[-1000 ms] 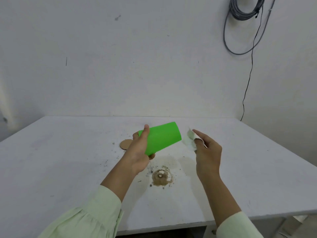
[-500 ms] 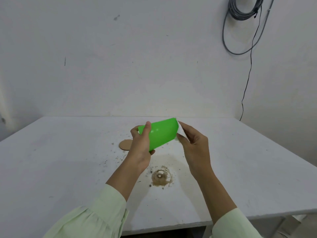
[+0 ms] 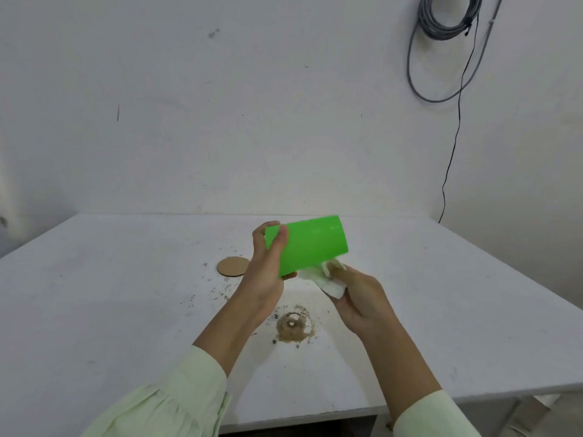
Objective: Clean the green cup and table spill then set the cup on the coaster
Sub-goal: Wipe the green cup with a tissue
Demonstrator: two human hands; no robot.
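Observation:
My left hand (image 3: 263, 275) grips a bright green cup (image 3: 310, 244) by its base end and holds it on its side above the white table (image 3: 110, 310), mouth toward the right. Just below the cup's mouth, my right hand (image 3: 356, 298) pinches a crumpled white tissue (image 3: 321, 277) that touches the cup's lower side. A brown spill (image 3: 293, 328) with scattered crumbs stains the table under my hands. The round cardboard coaster (image 3: 232, 266) lies flat to the left of my left hand.
Dark crumbs (image 3: 220, 288) are strewn between the coaster and the spill. The table's front edge (image 3: 315, 416) runs close to my sleeves. A coil of grey cable (image 3: 448, 17) hangs on the wall at the upper right, with a thin black wire (image 3: 454, 143) dropping to the table's back corner.
My right hand has come down from the cup's mouth to its underside, and the tissue shows again against the cup's lower side. The left hand has tilted the cup slightly.

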